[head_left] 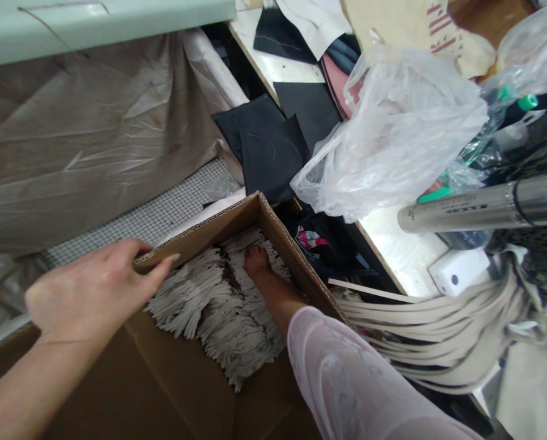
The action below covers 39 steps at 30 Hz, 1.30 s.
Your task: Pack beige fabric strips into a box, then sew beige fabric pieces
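Note:
My left hand [94, 284] grips the rim of a cardboard box [296, 256], thumb on the inner side and fingers over the outside. Within the box lie rows of thin, light grey pieces [236, 327], packed on edge close together; their material is hard to tell. My right hand [258, 263] reaches down into the far corner of the box and rests on these pieces. Its fingers look curled and pressed together, and whatever is under or between them is hidden. A sheer white sleeve covers my right forearm.
Right of the box, a white table [385, 238] carries a clear plastic bag [392, 134], a steel flask [475, 208] and long pale strips [420, 342]. Black flat pieces [273, 153] overhang its edge. A pale green surface [94, 24] with brown sheeting [94, 140] below stands behind.

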{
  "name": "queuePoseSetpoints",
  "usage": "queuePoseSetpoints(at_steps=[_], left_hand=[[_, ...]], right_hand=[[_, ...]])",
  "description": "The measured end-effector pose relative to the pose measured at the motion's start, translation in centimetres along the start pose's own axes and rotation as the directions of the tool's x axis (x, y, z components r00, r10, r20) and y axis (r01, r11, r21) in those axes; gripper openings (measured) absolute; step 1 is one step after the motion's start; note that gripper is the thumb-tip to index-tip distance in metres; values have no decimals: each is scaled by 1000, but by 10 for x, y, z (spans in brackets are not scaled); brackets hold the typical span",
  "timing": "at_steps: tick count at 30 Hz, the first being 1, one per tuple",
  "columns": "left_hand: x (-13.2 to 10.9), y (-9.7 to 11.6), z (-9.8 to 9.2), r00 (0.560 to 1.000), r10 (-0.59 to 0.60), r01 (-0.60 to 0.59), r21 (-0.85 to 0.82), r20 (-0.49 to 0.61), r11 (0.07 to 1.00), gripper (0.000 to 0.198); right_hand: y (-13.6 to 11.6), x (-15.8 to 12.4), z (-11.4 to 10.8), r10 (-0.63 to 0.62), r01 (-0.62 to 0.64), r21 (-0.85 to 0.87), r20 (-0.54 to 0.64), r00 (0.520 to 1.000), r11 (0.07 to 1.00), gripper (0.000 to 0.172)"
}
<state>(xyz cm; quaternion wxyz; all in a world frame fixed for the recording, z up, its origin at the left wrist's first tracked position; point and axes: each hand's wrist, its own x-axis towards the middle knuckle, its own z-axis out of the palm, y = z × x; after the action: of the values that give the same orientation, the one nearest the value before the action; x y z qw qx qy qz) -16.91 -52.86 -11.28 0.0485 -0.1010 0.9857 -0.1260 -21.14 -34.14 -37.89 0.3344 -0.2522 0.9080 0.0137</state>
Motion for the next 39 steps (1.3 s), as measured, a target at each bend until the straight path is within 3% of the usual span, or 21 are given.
queuePoseSetpoints(at_steps=[5, 8, 12, 21, 28, 33, 39], left_hand=[[0, -2, 2, 1000, -3, 3, -2, -29, 1000, 63], [1, -5, 9, 998, 17, -17, 0, -61, 1000, 63], [2, -9, 20, 992, 26, -29, -18, -125, 999, 65], [6, -8, 18, 988, 55, -71, -108, -147, 992, 63], [2, 0, 9, 994, -3, 0, -23, -106, 1000, 69], [3, 2, 4, 998, -31, 31, 0, -58, 1000, 62], [2, 3, 2, 999, -51, 51, -14, -7, 999, 49]], right_hand=[[1, 7, -4, -142, 138, -98, -33, 989, 986, 53], [3, 14, -9, -142, 140, -130, -10, 990, 982, 57], [7, 22, -14, -142, 144, -52, 39, 989, 988, 61], [13, 13, -11, -145, 145, 20, 6, 989, 989, 51], [20, 22, -17, -117, 117, 121, -8, 993, 986, 90], [22, 30, -13, -81, 77, 195, 11, 997, 978, 81], [18, -18, 6, -40, 56, 258, -69, 997, 964, 64]])
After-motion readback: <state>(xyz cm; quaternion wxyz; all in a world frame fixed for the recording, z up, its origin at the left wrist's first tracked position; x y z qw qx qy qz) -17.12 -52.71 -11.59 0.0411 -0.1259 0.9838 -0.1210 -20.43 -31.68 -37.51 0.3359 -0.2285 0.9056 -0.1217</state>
